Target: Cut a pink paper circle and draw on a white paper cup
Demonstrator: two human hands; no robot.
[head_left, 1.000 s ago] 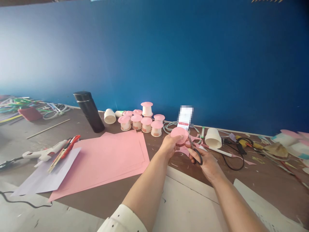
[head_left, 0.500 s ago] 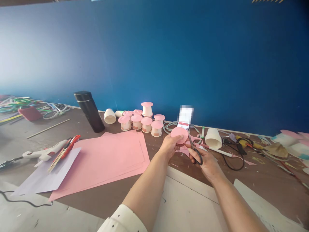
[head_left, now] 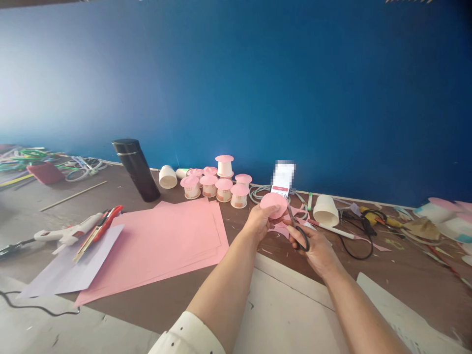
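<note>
My left hand (head_left: 259,222) pinches a round pink paper disc (head_left: 273,204) and holds it above the brown table (head_left: 155,305). Beside it, my right hand (head_left: 313,246) grips black-handled scissors (head_left: 295,223), whose blades point up along the disc's right edge. Pink paper offcuts (head_left: 282,228) lie on the table just under both hands. Behind them a phone (head_left: 283,179) leans against the blue wall.
Large pink paper sheets (head_left: 162,241) lie left of my arms. Several small cups topped with pink discs (head_left: 217,184) stand near the wall, next to a black flask (head_left: 136,169). A glue gun (head_left: 62,235), red-handled tool (head_left: 103,223), white cup (head_left: 325,210) and cables (head_left: 361,231) lie around.
</note>
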